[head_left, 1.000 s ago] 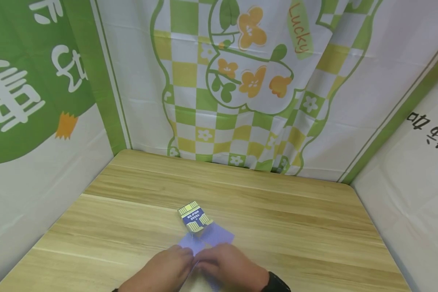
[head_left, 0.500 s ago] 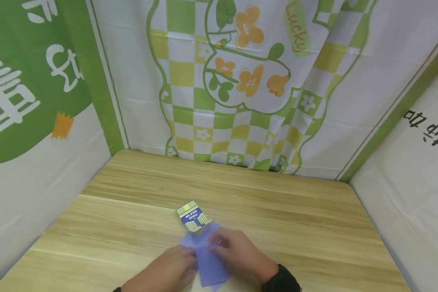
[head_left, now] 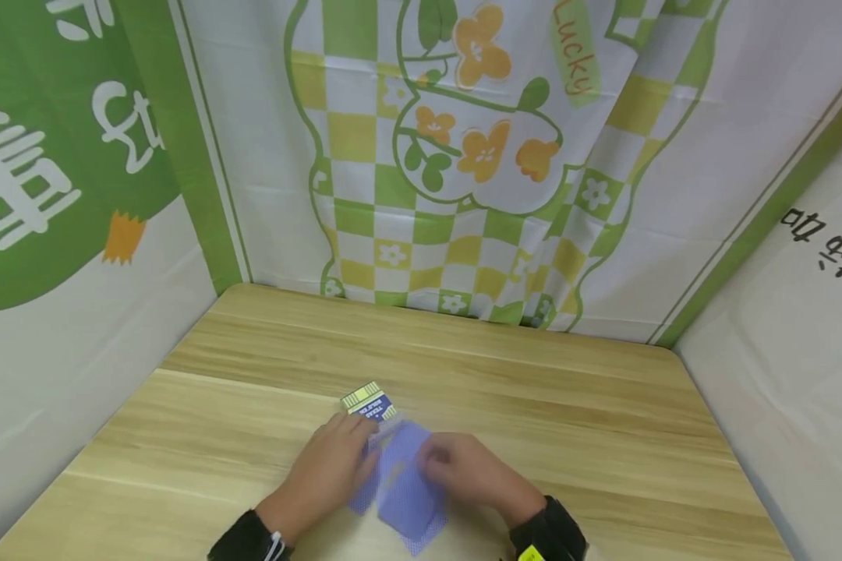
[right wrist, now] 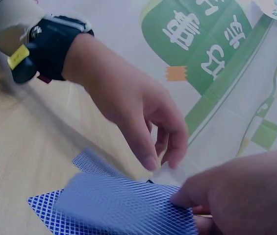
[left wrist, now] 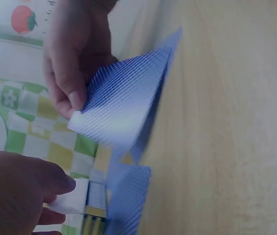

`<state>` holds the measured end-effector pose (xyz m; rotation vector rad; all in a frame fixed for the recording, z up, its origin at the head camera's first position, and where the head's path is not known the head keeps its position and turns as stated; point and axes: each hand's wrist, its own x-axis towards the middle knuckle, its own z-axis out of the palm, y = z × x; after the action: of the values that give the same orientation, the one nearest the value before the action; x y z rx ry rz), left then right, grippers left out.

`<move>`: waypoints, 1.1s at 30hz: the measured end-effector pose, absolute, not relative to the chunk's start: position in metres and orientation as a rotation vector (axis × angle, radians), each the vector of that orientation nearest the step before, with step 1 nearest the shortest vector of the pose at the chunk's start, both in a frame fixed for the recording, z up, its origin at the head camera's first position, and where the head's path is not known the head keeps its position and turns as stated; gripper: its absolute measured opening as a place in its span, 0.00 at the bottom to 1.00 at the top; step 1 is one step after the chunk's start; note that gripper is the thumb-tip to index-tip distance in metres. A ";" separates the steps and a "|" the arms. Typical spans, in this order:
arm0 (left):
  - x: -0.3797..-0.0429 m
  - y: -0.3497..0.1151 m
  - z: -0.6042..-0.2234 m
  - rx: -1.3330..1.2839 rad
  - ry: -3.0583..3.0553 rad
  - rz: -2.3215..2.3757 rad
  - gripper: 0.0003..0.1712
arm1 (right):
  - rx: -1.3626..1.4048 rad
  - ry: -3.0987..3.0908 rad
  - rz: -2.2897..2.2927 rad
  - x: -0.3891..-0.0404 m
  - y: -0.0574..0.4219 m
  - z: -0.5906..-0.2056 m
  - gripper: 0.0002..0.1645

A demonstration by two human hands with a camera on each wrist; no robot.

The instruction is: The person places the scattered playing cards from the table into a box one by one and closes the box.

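Observation:
A yellow and blue Texas Hold'em card box (head_left: pixel 366 399) lies on the table, partly covered by my left hand (head_left: pixel 326 467). The left thumb and fingers are spread, with a gap between their tips. Beside them shows a white, flat piece (left wrist: pixel 74 200); whether it is a card or a box flap I cannot tell. My right hand (head_left: pixel 472 470) pinches blue-patterned playing cards (head_left: pixel 410 483) by one edge, thumb against fingers. In the left wrist view these cards (left wrist: pixel 123 100) tilt above the table. Another blue-backed card (left wrist: pixel 128 198) lies below, next to the box.
The wood-grain table (head_left: pixel 568 421) stretches out around both hands. Printed cloth curtains (head_left: pixel 456 195) hang behind it and on both sides. Black bands circle both wrists, the right one (head_left: pixel 549 534) carrying a yellow tag.
My left hand has left the cards and moved forward to the box, now covering part of it. The right hand has shifted from the cards' centre to the right and pinches their right edge.

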<state>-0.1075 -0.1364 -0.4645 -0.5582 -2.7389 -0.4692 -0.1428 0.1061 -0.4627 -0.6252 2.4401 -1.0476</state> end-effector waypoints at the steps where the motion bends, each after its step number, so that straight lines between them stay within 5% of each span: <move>1: -0.110 -0.136 -0.467 -0.544 -2.738 -0.476 0.17 | -0.591 2.433 -1.070 -0.143 0.106 -0.463 0.03; 11: -0.130 -0.132 -0.479 -0.495 -2.714 -0.624 0.10 | -0.331 2.259 -1.415 -0.149 0.110 -0.475 0.23; 33: -0.132 -0.129 -0.470 -0.397 -2.740 -0.836 0.07 | -0.117 2.121 -1.604 -0.159 0.114 -0.486 0.23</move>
<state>-0.1319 -0.1287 -0.4702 -0.3974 -2.7397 -0.8360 -0.1588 0.1140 -0.4860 -0.1166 2.1209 -1.6044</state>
